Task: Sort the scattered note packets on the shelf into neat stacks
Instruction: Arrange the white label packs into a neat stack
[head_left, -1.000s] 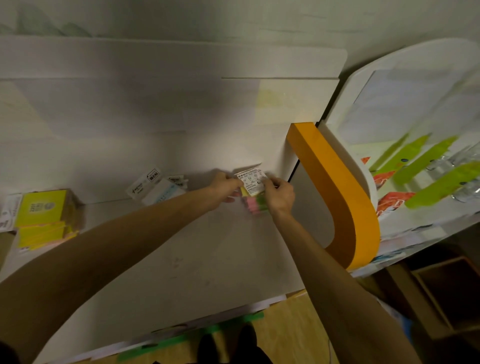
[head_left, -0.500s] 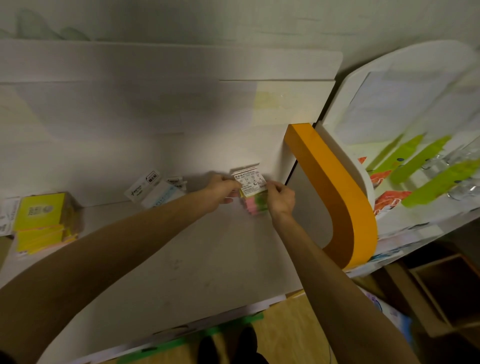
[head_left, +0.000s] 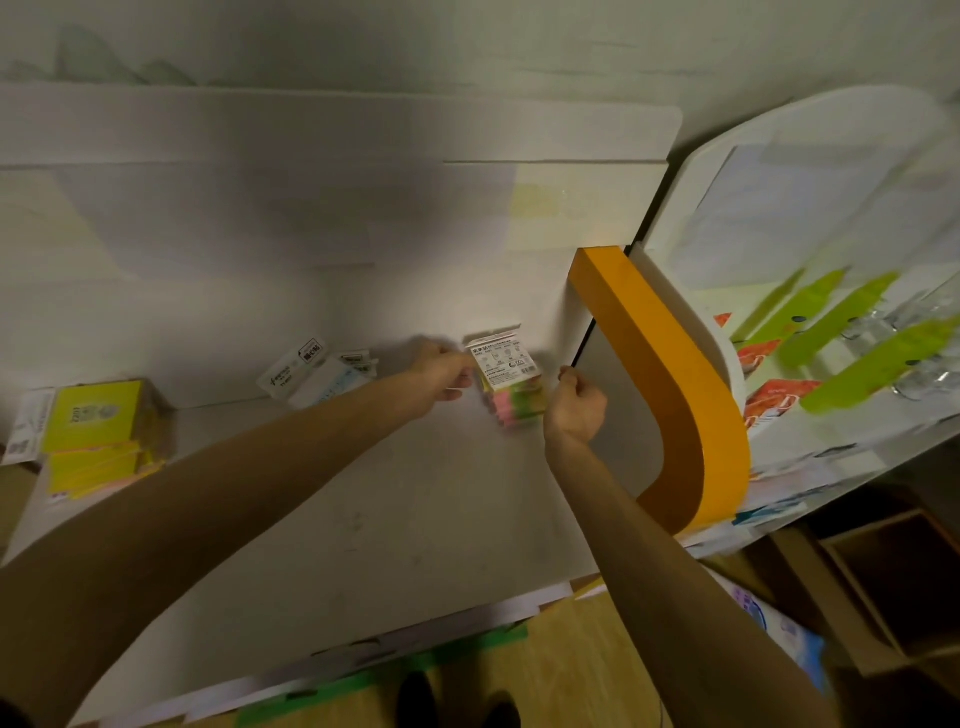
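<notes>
Note packets sit along the shelf's (head_left: 363, 519) back edge: yellow stack (head_left: 96, 441) far left, loose white packets (head_left: 317, 374) mid, pink-green stack (head_left: 511, 389) right. My left hand (head_left: 441, 376) grips its side; my right hand (head_left: 579, 402) curls empty just beside.

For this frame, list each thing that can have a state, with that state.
pink-and-green note packets: stacked upright against the back wall
left hand: touching the stack's left side
right hand: curled, just off the stack, holding nothing
yellow note packets: piled unevenly, far left
white packets: scattered, leaning on the wall
</notes>
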